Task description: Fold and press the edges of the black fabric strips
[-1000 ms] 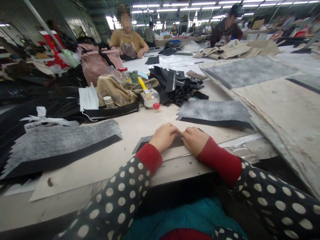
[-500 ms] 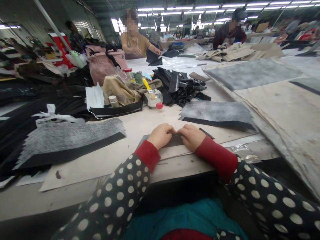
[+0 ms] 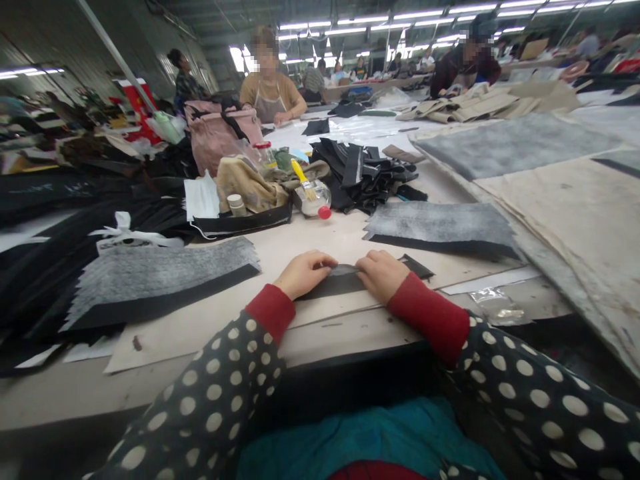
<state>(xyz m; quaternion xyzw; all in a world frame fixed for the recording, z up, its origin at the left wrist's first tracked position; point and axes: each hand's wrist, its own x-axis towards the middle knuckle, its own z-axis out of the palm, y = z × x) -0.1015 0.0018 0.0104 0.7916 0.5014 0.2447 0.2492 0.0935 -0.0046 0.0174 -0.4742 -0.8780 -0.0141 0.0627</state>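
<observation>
Left hand (image 3: 306,275): your fingers curl narrowly at the dark strip (image 3: 337,285)
Right hand (image 3: 384,275): likewise; whether either grips, cannot tell
Black cloth (image 3: 93,190): left of strip, white writing illegible

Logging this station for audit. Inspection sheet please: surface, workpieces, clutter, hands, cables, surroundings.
Surface: pale sheet, dark stains.
Workpieces: dark fabric strip at the hands; grey-and-black fabric pieces lie to the left and right.
Clutter: yellow-handled brush, face mask, pink bag, heaped black fabric strips.
Hands: left hand and right hand apart, at the dark strip; exact grip unclear.
Cables: nothing seen on the worktop.
Surroundings: co-worker in tan top across; ceiling lamps lit.
</observation>
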